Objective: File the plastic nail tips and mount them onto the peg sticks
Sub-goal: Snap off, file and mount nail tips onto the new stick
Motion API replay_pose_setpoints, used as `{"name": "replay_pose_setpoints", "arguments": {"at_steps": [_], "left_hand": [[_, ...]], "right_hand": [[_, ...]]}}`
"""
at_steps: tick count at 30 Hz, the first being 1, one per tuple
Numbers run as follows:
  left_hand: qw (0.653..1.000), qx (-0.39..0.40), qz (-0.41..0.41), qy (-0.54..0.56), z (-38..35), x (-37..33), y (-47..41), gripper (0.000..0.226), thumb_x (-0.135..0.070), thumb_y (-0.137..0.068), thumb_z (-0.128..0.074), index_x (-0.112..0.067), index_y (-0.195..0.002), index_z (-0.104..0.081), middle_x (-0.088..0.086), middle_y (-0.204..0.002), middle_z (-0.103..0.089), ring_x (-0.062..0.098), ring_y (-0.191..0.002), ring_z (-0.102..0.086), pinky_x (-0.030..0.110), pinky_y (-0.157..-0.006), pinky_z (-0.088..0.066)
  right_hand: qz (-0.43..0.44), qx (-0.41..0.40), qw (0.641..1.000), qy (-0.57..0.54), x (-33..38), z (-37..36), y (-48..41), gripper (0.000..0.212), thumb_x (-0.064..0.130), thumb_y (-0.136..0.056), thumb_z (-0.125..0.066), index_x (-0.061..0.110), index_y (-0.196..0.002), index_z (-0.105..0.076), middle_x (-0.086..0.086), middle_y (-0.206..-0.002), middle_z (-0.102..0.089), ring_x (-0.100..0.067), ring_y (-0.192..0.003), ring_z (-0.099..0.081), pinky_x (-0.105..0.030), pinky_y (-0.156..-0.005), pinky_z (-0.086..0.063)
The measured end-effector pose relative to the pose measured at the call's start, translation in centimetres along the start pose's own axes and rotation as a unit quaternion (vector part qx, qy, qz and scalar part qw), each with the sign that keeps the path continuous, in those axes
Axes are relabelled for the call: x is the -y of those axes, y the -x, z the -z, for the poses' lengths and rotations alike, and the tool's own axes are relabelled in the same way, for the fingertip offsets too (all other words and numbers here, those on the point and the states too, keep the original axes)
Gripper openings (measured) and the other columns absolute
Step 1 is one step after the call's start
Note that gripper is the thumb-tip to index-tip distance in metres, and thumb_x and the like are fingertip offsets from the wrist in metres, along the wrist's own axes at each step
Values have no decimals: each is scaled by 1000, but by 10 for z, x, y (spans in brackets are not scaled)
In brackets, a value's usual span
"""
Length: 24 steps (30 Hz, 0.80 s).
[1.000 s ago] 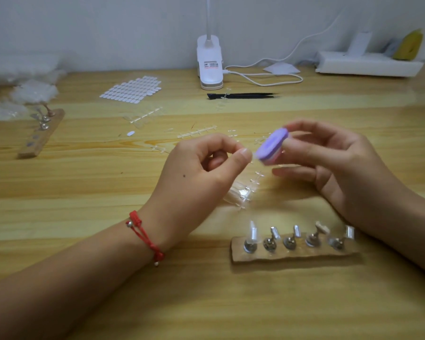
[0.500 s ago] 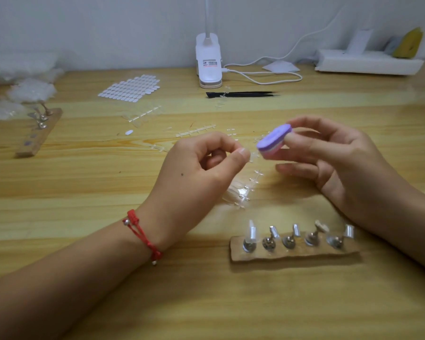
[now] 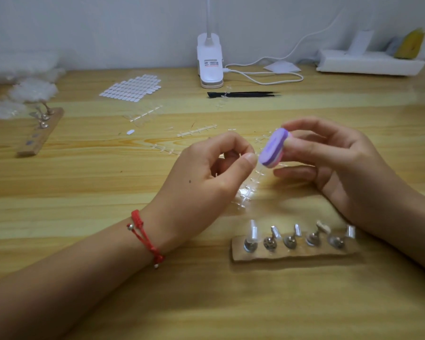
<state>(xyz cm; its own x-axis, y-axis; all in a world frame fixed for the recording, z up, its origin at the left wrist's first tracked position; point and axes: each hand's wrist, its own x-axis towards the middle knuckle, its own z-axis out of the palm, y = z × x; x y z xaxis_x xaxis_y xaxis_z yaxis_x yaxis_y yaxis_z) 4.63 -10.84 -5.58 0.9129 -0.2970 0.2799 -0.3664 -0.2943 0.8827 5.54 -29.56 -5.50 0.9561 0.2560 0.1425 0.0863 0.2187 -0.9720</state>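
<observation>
In the head view, the left hand (image 3: 201, 173) pinches a clear nail tip (image 3: 257, 161) (hardly visible) against the purple file block (image 3: 272, 150), which the right hand (image 3: 334, 165) grips above the wooden table (image 3: 84, 182). The peg holder (image 3: 292, 251) lies just before the hands.
</observation>
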Motion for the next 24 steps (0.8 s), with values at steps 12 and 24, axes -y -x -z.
{"name": "replay_pose_setpoints", "arguments": {"at_steps": [12, 24], "left_hand": [[993, -89, 21, 69, 3, 2, -4, 14, -24, -85, -65, -13, -77, -63, 5, -65, -41, 9, -49, -32, 15, -47, -29], [992, -45, 42, 106, 3, -6, 0, 17, -29, -74, -72, -15, -81, -78, 18, -69, -64, -1, -43, -39, 9, -45, -32]], "right_hand": [[-53, 65, 996, 39, 5, -2, 1, 15, 9, -74, -60, 17, -83, -69, -9, -75, -67, -26, -76, -72, -24, -62, -57], [-15, 30, 991, 129, -1, -3, 1, 17, 41, -71, -72, 27, -80, -71, 10, -55, -40, -7, -46, -28, -14, -40, -27]]}}
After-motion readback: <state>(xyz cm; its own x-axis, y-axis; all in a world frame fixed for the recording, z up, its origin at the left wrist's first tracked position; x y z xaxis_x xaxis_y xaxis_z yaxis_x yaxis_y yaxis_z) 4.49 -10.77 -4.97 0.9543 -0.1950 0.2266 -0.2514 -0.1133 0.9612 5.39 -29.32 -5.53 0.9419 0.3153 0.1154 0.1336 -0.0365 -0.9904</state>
